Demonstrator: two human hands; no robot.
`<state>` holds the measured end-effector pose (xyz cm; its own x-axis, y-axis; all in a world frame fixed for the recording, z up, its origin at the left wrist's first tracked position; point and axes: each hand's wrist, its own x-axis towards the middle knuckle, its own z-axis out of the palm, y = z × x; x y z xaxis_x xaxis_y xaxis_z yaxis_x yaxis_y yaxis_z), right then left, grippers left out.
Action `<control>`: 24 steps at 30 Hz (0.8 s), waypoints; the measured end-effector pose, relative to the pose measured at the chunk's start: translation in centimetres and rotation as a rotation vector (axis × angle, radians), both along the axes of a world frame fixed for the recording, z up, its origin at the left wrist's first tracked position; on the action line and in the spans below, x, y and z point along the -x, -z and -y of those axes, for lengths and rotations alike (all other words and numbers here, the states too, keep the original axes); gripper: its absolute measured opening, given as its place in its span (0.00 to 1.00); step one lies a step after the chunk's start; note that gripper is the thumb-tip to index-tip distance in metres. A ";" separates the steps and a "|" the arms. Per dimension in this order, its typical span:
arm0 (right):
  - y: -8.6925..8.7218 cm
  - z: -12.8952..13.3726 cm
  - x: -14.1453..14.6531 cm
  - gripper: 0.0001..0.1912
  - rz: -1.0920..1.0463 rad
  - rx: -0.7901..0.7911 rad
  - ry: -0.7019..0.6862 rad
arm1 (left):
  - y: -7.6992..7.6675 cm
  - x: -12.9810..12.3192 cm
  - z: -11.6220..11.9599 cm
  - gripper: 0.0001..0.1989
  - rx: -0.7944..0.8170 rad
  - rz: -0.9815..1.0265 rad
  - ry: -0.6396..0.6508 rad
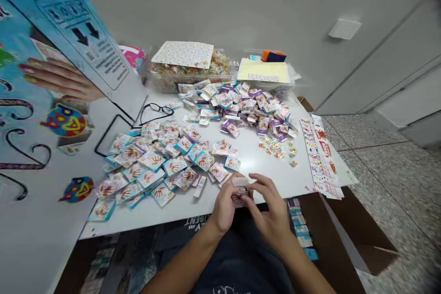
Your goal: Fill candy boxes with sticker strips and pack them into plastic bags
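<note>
Between my two hands, just over the table's front edge, is a small printed cardboard box with its pale top flap standing up. My left hand wraps its left side, fingers closed on it. On the right side, my right hand pinches the box with thumb and fingers near its opening. What is inside the box cannot be made out. To the left lies a wide heap of flat small boxes printed with a hand picture. Farther back is a pile of purple and blue boxes, several with raised flaps.
Small colourful packets lie right of centre, near sticker sheets at the right edge. Behind stand a clear bin of packets and another under yellow paper. Glasses lie left. A cardboard carton stands below.
</note>
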<state>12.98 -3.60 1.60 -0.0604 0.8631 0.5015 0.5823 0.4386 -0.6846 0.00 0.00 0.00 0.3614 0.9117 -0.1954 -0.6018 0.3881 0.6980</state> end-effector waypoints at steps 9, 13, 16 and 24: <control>1.7 -0.1 0.8 0.04 -0.311 0.150 0.054 | 0.0 -0.4 0.7 0.12 0.019 -0.201 -0.055; 2.4 -0.1 0.8 0.08 -0.396 0.115 0.229 | 0.2 -0.7 1.8 0.19 -0.002 -0.125 0.043; 2.0 0.1 0.9 0.07 -0.319 0.060 0.118 | 0.1 -0.7 2.3 0.18 -0.074 -0.276 -0.119; 0.3 -0.2 1.7 0.04 -0.653 0.286 0.024 | -0.1 0.0 1.9 0.12 -0.368 -0.514 -0.245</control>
